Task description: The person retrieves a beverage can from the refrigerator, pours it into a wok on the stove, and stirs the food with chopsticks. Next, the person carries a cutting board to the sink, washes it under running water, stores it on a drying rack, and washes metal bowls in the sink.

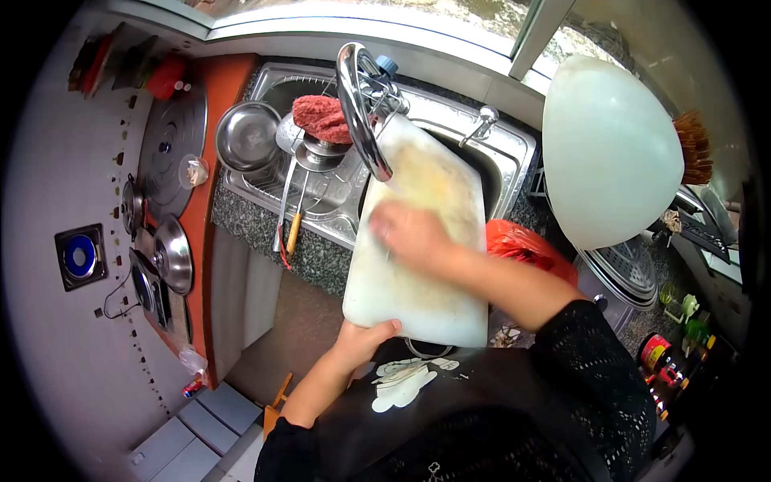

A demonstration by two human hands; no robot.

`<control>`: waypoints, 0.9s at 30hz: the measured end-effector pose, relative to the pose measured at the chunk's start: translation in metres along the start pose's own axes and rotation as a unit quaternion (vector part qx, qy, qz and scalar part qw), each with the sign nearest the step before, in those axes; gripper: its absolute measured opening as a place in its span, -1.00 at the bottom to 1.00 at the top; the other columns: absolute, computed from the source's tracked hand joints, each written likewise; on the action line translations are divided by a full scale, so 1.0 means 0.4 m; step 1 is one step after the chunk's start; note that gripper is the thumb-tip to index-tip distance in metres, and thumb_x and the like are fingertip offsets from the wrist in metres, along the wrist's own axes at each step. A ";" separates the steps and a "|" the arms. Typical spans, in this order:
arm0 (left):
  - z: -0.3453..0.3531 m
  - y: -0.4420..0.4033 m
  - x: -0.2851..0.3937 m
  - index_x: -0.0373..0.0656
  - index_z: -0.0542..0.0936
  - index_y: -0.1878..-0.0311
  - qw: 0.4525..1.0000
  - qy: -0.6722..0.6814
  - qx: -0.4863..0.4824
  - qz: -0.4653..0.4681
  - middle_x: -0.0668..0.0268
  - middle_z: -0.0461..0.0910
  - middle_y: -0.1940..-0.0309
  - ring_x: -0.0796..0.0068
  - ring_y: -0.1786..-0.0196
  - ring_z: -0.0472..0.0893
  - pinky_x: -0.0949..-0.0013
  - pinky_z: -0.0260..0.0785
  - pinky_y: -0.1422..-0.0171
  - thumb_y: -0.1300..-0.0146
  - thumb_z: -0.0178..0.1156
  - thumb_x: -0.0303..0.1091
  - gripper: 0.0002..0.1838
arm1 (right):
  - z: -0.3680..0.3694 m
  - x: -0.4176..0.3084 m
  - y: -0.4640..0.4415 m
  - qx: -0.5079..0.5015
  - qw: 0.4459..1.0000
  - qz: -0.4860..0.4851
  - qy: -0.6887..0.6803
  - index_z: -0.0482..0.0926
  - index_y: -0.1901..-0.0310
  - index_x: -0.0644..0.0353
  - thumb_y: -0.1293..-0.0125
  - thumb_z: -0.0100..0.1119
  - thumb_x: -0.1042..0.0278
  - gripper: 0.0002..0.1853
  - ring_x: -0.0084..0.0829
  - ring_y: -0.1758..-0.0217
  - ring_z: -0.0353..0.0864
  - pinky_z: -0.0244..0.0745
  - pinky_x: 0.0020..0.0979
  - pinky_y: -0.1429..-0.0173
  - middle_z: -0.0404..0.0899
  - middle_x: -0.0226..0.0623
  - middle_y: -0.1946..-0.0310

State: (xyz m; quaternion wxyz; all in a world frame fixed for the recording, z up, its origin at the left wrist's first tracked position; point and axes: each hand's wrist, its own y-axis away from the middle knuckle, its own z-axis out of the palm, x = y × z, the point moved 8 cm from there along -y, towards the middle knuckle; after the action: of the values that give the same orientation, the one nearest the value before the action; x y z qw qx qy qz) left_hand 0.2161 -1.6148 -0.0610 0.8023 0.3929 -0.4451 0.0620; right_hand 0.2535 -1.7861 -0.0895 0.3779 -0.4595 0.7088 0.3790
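A white, yellow-stained cutting board [434, 301] leans over the sink, tilted toward me. My left hand [365, 341] grips its near edge, thumb on top and fingers out of sight underneath. Over the middle of the board is my right hand [414, 237], blurred by motion; its fingers look curled against the surface, but whether something is under them cannot be made out. The curved chrome faucet [357, 112] reaches over the board's upper left part, just beyond my right hand. Part of the steel sink [502, 161] shows behind the board.
Left of the faucet are a steel bowl [247, 136], a red cloth [321, 118] and a wooden-handled utensil [295, 233] on the drainer. A red plastic bag [526, 249] lies right of the board. A large pale rounded object [614, 153] rises at the right, beside steamer trays [622, 273].
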 end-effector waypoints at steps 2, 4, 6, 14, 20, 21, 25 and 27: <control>-0.006 0.001 -0.009 -0.33 0.32 -0.30 1.000 0.007 0.003 -0.010 0.23 0.50 -0.12 0.43 -0.15 0.49 0.32 0.36 -0.24 -0.15 0.22 -0.58 -0.39 | -0.034 0.224 -0.125 0.079 0.988 0.124 0.055 0.59 0.12 0.07 -0.38 0.04 0.04 -0.71 0.00 0.15 0.64 0.52 -0.07 0.08 0.66 -0.08 0.26; -0.007 0.009 -0.019 -0.33 0.32 -0.30 1.000 0.004 0.010 -0.020 0.22 0.50 -0.12 0.43 -0.16 0.48 0.31 0.35 -0.26 -0.15 0.24 -0.56 -0.39 | -0.063 0.362 -0.161 0.176 0.974 0.132 0.060 0.59 0.13 0.08 -0.37 0.07 0.05 -0.71 0.03 0.15 0.64 0.50 -0.04 0.08 0.66 -0.03 0.28; -0.006 0.011 -0.023 -0.33 0.32 -0.31 0.999 -0.012 0.018 -0.027 0.22 0.49 -0.13 0.42 -0.16 0.48 0.30 0.33 -0.27 -0.15 0.26 -0.55 -0.38 | -0.083 0.409 -0.173 0.201 0.965 0.157 0.059 0.59 0.13 0.09 -0.36 0.09 0.06 -0.71 0.05 0.15 0.63 0.49 -0.02 0.08 0.66 -0.01 0.27; -0.020 0.009 -0.030 -0.30 0.27 -0.36 0.998 -0.054 -0.006 -0.039 0.23 0.49 -0.14 0.40 -0.17 0.48 0.30 0.35 -0.24 -0.12 0.26 -0.53 -0.31 | 0.030 -0.047 -0.015 0.064 0.997 -0.027 -0.041 0.58 0.15 0.11 -0.31 0.20 0.11 -0.74 -0.07 0.17 0.64 0.51 -0.17 0.07 0.64 -0.14 0.27; -0.024 0.020 -0.026 -0.31 0.28 -0.35 0.998 -0.032 0.010 -0.056 0.23 0.49 -0.14 0.41 -0.17 0.48 0.31 0.36 -0.24 -0.10 0.30 -0.53 -0.29 | -0.091 0.378 -0.299 0.240 0.953 0.164 0.089 0.57 0.17 0.15 -0.36 0.07 0.12 -0.74 0.02 0.12 0.63 0.50 -0.03 0.06 0.64 -0.01 0.22; -0.021 0.018 -0.022 -0.31 0.28 -0.35 0.998 -0.031 0.016 -0.057 0.23 0.49 -0.14 0.41 -0.18 0.48 0.30 0.36 -0.24 -0.10 0.30 -0.53 -0.29 | -0.095 0.425 -0.292 0.236 0.947 0.198 0.089 0.55 0.15 0.17 -0.36 0.07 0.15 -0.74 0.03 0.09 0.62 0.49 -0.03 0.05 0.65 -0.05 0.20; -0.031 0.014 -0.027 -0.30 0.25 -0.37 0.997 -0.054 0.008 -0.060 0.22 0.44 -0.20 0.43 -0.23 0.43 0.29 0.29 -0.32 -0.16 0.28 -0.57 -0.31 | -0.025 0.236 -0.162 0.163 0.975 0.145 -0.046 0.55 0.14 0.14 -0.39 0.06 0.10 -0.73 0.06 0.24 0.63 0.50 -0.05 0.10 0.63 0.02 0.33; -0.043 0.020 -0.053 -0.28 0.24 -0.37 0.996 -0.015 0.004 -0.085 0.23 0.43 -0.20 0.43 -0.22 0.44 0.30 0.30 -0.32 -0.15 0.28 -0.58 -0.30 | 0.028 0.055 -0.046 0.142 0.988 0.026 -0.050 0.55 0.16 0.12 -0.37 0.11 0.17 -0.79 0.00 0.33 0.60 0.52 -0.15 0.15 0.59 -0.09 0.40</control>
State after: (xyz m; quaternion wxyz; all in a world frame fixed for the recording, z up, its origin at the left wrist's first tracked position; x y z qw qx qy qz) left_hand 0.2111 -1.5921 -0.0776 0.7962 0.4339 -0.4216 -0.0104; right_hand 0.2664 -1.7897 -0.1174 0.4645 -0.3634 0.7469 0.3071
